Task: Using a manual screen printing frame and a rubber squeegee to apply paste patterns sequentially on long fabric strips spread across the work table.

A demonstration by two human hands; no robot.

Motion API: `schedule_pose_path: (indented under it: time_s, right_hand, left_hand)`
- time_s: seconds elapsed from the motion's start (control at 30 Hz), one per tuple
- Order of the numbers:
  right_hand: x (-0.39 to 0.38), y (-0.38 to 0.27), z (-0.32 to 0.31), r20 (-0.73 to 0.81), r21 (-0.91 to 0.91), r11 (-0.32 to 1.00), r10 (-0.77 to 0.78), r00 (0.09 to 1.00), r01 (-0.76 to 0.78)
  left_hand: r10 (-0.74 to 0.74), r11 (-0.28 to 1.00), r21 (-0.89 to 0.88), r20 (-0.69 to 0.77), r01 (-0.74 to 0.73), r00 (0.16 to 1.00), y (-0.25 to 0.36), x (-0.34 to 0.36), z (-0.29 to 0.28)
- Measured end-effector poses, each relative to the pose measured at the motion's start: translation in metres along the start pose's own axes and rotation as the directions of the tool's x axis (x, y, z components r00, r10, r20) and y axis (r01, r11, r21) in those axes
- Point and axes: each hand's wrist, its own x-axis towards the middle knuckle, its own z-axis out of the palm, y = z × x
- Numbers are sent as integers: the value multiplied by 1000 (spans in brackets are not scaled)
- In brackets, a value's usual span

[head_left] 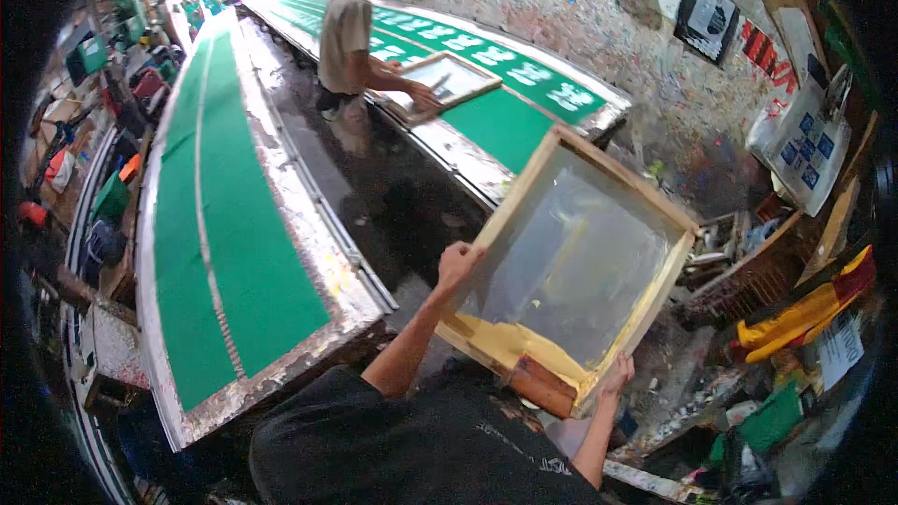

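Tilted in front of my body is a wood-framed printing screen (571, 252) with grey mesh. Yellow ink (510, 341) lies along its lower edge and up its right side. My left hand (459, 266) is closed round the left side of the frame. At the lower right corner my right hand (615, 377) grips the frame, its fingers partly hidden. A squeegee with a brown wooden handle (543, 385) rests inside the frame at the inky lower end, between my hands.
A long table (187, 430) with green fabric stretches away at left. Across a dark walkway, a co-worker (351, 47) handles another framed screen (482, 84) on a second green-covered table (519, 136) with white prints. Shelves (748, 276) and a yellow-and-red cloth (795, 318) crowd the right.
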Motion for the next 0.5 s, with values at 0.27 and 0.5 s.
schedule_pose_path:
  time_s: [0.27, 0.5]
  right_hand:
    - [195, -50, 25, -53, 25, 999, -26, 998, 28]
    - [402, -88, 49, -300, 11, 1000, 5, 954, -1]
  left_hand:
    - [-8, 998, -62, 83, 13, 996, 57, 161, 163]
    - [114, 982, -174, 220, -76, 969, 138, 326, 327]
